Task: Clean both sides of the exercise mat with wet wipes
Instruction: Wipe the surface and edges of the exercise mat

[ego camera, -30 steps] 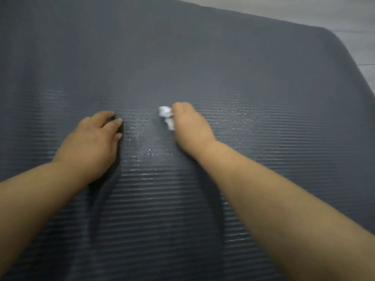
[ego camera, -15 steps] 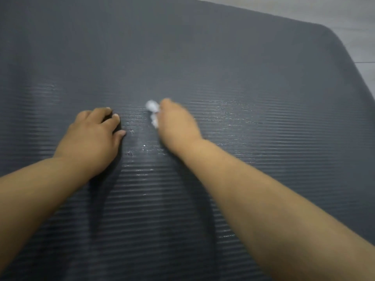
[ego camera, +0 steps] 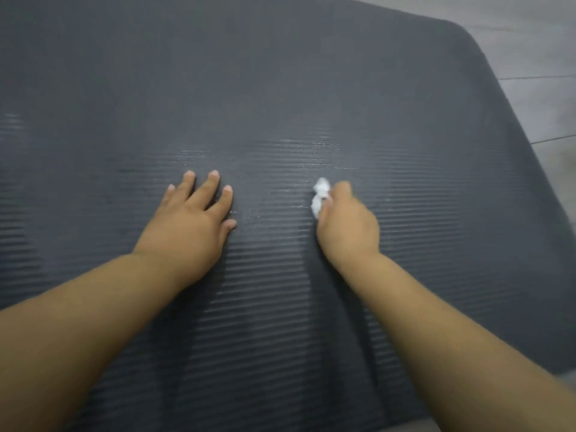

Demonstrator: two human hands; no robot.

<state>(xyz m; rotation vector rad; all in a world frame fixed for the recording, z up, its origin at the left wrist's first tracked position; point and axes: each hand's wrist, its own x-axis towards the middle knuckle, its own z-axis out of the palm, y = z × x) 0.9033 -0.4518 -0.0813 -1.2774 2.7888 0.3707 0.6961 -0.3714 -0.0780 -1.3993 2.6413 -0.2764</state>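
Since half a second ago the right hand [ego camera: 347, 227] has slid to the right, widening the gap to the left hand [ego camera: 187, 226], whose fingers have straightened out of their earlier curl. That left hand now lies palm down with fingers spread flat on the exercise mat [ego camera: 280, 88], holding nothing. The right hand is curled round a crumpled white wet wipe [ego camera: 321, 194] and presses it onto the mat; the wad bulges out at the thumb side in two lumpy lobes.

Dark grey foam with fine parallel ribs running crosswise makes up the mat, which fills nearly the whole view and lies flat under both hands. Its far right corner is rounded. Pale glistening streaks [ego camera: 314, 151] sit on the ribs just beyond and between the hands, probably moisture, though the blur makes this hard to judge.

Beyond the mat's right edge shows a grey tiled floor [ego camera: 545, 57] with thin dark joints.

Both bare forearms reach in from the bottom edge and cover much of the near mat. The right hand's fingertips are tucked out of sight, most of the wipe is hidden inside the grip, and the mat's left and near edges are cut off
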